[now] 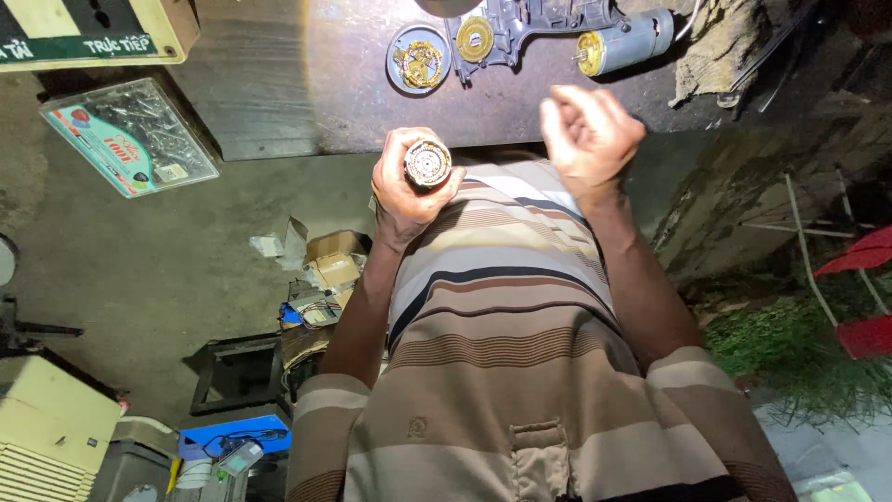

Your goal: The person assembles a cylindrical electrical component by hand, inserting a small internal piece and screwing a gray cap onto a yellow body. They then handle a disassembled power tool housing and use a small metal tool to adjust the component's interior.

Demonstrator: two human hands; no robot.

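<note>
Left hand (407, 182) fisted tight around a small round metal gear part with a brass-toned toothed face (427, 164); the face pokes out the top of the fist, held above the striped brown-and-cream polo shirt (506, 307), just short of the table edge. Right hand (589, 138) empty, fingers loosely curled inward, blurred, hovering beside the left, the two apart and not touching.

Next out, dark worn metal tabletop (279, 84). On it, just beyond the left hand: shallow round grey metal cap (418, 59) lying open side up, holding brass-coloured gear pieces (423, 65). Touching distance to its right, grey cast metal gearbox housing (520, 23) with a round brass gear (475, 39) seated in it. Right of that, a silver cylindrical electric motor with a brass end (624, 42), lying on its side. A dirty tan rag (720, 46) is bunched at the table's right part.

Left of the table, a clear flat plastic box with a red-and-teal label (130, 135), packed with small silvery screws or bits, too small to tell which. Beige board with a green strip (88, 33) beyond it.

Floor: grey concrete (139, 270), cluttered. Open cardboard boxes with wires and scraps (321, 279), blue tray (237, 435), cream slatted casing (46, 437). Right side: green grass patch (790, 353), red plastic piece (864, 297).
</note>
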